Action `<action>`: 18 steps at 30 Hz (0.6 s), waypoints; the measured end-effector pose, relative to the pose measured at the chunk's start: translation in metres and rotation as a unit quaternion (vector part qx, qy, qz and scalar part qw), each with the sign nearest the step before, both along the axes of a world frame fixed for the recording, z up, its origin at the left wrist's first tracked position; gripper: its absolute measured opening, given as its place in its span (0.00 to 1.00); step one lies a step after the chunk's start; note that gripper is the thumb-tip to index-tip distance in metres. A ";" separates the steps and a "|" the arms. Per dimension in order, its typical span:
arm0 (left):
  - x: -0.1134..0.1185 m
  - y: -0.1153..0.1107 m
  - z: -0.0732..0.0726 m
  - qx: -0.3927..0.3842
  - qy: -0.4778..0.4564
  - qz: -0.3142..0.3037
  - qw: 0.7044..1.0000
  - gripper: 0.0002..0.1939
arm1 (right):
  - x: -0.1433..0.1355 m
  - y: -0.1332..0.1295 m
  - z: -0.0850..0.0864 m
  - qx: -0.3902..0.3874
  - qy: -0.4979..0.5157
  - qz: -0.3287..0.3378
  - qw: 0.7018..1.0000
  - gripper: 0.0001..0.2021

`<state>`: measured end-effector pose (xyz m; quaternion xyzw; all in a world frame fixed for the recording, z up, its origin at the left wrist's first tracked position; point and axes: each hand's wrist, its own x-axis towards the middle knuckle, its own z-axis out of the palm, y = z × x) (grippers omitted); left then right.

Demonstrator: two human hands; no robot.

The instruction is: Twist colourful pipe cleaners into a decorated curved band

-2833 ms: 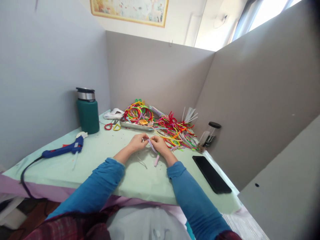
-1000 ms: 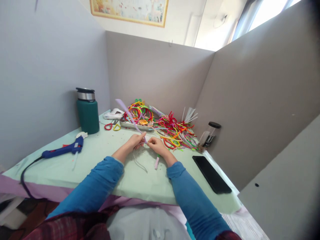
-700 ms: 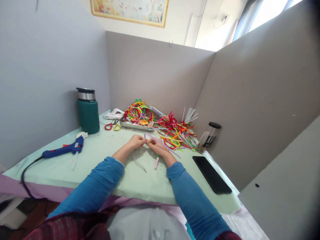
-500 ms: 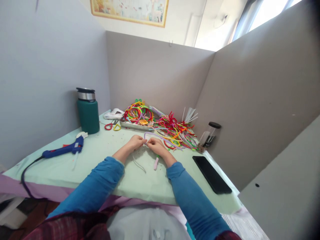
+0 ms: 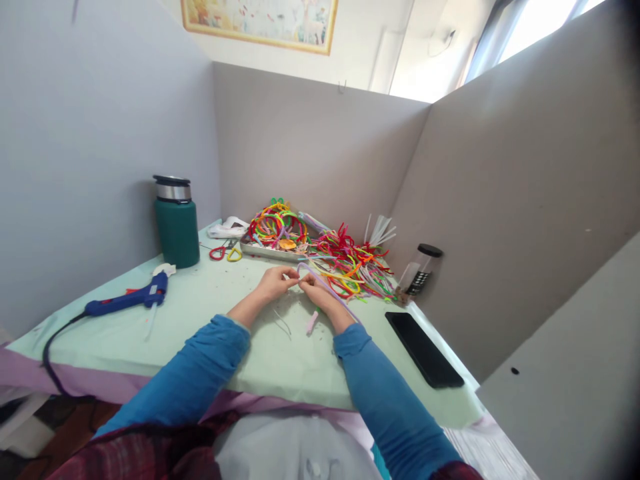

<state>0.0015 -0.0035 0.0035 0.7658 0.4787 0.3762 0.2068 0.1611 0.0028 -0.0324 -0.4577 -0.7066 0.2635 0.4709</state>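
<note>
In the head view, the right hand (image 5: pixel 320 298) appears to pinch one end of a purple strip (image 5: pixel 325 283), which bends over at the fingertips and trails across that hand; the left hand's (image 5: pixel 271 285) fingers meet it closely, though whether they grip anything cannot be told. The strip seems only partly worked, its long tail loose, while a pink piece (image 5: pixel 312 323) and thin wire (image 5: pixel 283 321) lie nearby.

Lavender strip (image 5: pixel 323 281): slim, fuzzy-looking, bent over at my fingertips, long tail slanting across my right hand (image 5: pixel 319 293). Thin greyish wire (image 5: pixel 283 322) (upper end unclear) curves on the tabletop (image 5: pixel 200 333).
</note>
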 end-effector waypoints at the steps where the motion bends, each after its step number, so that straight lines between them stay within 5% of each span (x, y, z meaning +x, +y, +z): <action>1: 0.000 0.001 -0.001 0.017 0.008 -0.004 1.000 0.12 | 0.000 -0.001 0.001 -0.004 0.002 -0.003 1.000 0.06; 7: -0.002 0.006 -0.005 0.105 0.063 -0.007 0.992 0.10 | -0.001 -0.012 0.010 -0.040 -0.016 -0.025 0.999 0.06; 18: -0.002 0.004 -0.004 0.079 0.098 0.009 0.992 0.11 | -0.002 -0.015 0.016 -0.007 -0.052 -0.029 0.998 0.07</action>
